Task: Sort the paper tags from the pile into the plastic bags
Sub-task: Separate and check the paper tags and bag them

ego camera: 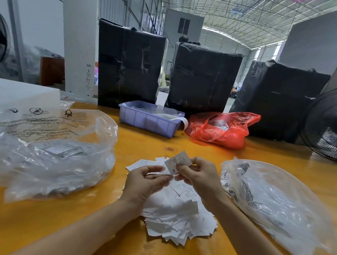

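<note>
Both hands worked just above the pile of tags [178, 212] on the yellow table [143, 145]. Right hand [198, 178] pinched a single tag [176, 163] between thumb and fingers, holding it up tilted — "XL" printed near its lower edge. Left hand [146, 180] sat just beside it, palm turned up, fingers loosely extended toward the tag; whether the fingertips touched the tag or gripped anything could not be told.

The pile lay spread between the forearms, white slips overlapping in a loose fan, a few strays lying past the hands.

Left clear bag [49, 155] stood open and crumpled to the left of the pile, with packets of tags visible inside. Right clear bag [273, 200] lay flatter to the right of the pile, with printed lettering on its near edge.

Further back on the table: a lilac bin [148, 120] holding paper items, a red bag [221, 128] just right of it. Behind these — three black-wrapped parcels [204, 78] standing upright. A fan [329, 125] at the far right edge.
</note>
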Tool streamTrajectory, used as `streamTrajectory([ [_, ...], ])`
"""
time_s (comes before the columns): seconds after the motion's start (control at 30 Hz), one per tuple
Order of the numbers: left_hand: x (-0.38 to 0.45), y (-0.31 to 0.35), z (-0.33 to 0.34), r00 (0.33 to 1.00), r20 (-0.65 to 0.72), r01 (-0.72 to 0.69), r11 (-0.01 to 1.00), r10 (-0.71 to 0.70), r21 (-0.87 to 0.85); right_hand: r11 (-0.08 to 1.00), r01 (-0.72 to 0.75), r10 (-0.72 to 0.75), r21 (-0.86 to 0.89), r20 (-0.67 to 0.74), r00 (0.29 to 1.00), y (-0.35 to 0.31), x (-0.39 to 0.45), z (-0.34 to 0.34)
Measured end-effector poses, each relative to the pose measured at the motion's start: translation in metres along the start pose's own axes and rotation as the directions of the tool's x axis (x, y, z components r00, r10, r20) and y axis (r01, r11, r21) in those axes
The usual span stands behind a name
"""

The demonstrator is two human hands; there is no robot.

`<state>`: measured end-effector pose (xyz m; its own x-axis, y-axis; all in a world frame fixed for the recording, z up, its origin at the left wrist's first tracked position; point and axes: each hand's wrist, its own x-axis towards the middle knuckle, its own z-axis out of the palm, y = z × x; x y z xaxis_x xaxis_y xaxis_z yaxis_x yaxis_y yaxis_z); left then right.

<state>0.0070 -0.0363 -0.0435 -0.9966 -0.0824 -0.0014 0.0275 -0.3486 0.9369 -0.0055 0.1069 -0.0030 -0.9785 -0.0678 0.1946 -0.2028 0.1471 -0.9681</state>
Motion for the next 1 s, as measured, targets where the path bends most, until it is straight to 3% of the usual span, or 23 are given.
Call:
streamTrajectory([
  [0.23, -0.003, 0.003, -0.0009, 1.0, 0.01, 0.0, 1.0, 0.0, -0.009, 0.998, 0.009, -0.004, 0.062, -0.09, 0.996, -0.0007, 0.0027, -0.0014],
  [1.0, 0.001, 0.0006, -0.0018, 1.0, 0.015, -0.002, 1.0, 0.002, -0.017, 0.999, 0.035, -0.034, 0.03, -0.046, 0.998, 0.0022, 0.0, 0.0022],
])
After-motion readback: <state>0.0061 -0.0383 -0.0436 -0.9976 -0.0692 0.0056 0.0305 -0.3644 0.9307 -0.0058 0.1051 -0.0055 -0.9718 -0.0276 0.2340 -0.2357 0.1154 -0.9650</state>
